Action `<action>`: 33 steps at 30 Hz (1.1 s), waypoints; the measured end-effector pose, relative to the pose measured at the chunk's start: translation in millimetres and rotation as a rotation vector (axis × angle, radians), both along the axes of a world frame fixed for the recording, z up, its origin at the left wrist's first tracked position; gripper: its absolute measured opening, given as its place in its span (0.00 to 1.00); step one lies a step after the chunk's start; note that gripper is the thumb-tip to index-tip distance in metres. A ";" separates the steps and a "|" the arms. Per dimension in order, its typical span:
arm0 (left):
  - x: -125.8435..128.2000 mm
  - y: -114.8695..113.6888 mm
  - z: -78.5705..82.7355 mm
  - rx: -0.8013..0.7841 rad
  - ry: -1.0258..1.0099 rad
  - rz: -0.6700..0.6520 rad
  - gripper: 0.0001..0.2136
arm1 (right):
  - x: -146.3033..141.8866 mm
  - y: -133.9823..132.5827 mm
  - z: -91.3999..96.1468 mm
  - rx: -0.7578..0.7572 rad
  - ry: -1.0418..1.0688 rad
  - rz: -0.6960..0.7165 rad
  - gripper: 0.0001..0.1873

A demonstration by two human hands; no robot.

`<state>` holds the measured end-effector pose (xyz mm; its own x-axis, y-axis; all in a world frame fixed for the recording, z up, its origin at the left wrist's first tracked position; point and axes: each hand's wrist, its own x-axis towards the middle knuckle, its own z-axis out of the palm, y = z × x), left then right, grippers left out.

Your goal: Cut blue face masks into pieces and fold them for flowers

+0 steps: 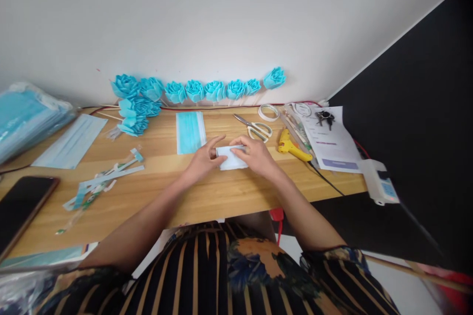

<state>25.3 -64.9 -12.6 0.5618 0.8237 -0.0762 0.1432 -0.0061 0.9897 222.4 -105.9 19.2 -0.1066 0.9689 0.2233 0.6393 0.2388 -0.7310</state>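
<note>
Both my hands are over the middle of the wooden table, at a small folded piece of pale face mask point(232, 161). My left hand point(203, 160) has its thumb and a curled finger at the piece's left edge, with the index finger raised away. On the right side, my right hand point(256, 155) grips it, thumb on top and fingertips along the upper edge. The undersides of the fingers are hidden. Just behind my left hand lies a flat blue mask sheet point(190, 132). Scissors point(254, 127) with white handles rest beyond my right hand.
Blue fabric flowers point(215, 91) on sticks line the wall. At right are a tape roll point(268, 112), yellow glue gun point(291, 146), and papers point(332, 142) with keys point(325, 118). At left are packed masks point(31, 115), a mask sheet point(72, 140), scraps point(105, 177) and a phone point(24, 211).
</note>
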 end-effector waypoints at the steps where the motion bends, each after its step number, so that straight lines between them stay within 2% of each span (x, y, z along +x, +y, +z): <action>1: 0.6 -0.9 1.4 -0.015 0.008 -0.019 0.38 | 1.4 0.0 -1.1 0.012 0.004 -0.014 0.08; 4: 0.4 -2.5 2.7 -0.062 0.034 -0.103 0.44 | 6.2 -0.4 -9.7 -0.028 0.013 -0.044 0.11; 7: -4.2 -1.2 3.8 -0.014 0.122 -0.186 0.42 | 6.3 -1.3 -23.4 -0.143 0.001 -0.027 0.15; 9: -8.3 0.7 6.6 0.166 0.246 -0.145 0.35 | 2.9 -1.0 -31.8 -0.163 -0.040 -0.004 0.17; 12: -10.1 0.6 12.4 0.571 0.463 0.060 0.21 | -3.6 1.5 -39.9 -0.109 -0.120 0.021 0.17; 13: -8.8 -1.0 13.8 0.679 0.507 0.055 0.17 | -5.0 2.8 -41.5 -0.094 -0.135 0.026 0.16; 15: -4.1 -7.0 14.6 0.842 0.575 -0.139 0.13 | -6.1 4.8 -43.6 -0.072 -0.141 0.030 0.15; 17: 0.9 -15.3 13.1 0.944 0.697 -0.344 0.14 | -4.3 4.6 -45.3 -0.034 -0.154 0.047 0.15; 19: 3.1 -24.0 10.9 1.029 0.786 -0.419 0.13 | 0.1 0.1 -46.8 0.035 -0.214 0.067 0.16; 22: 0.7 -32.5 8.7 1.085 0.842 -0.442 0.12 | 11.3 -13.8 -47.2 0.109 -0.321 0.093 0.16; 27: -0.9 -32.1 9.7 1.088 0.841 -0.438 0.12 | 29.7 -26.7 -36.0 0.112 -0.327 0.092 0.16; 31: 6.4 -29.9 16.7 1.024 0.875 -0.475 0.13 | 14.4 0.6 -15.9 0.139 -0.333 0.065 0.18; 33: 3.1 -35.2 23.0 0.954 0.880 -0.473 0.13 | -6.1 22.7 -6.2 0.120 -0.345 0.134 0.18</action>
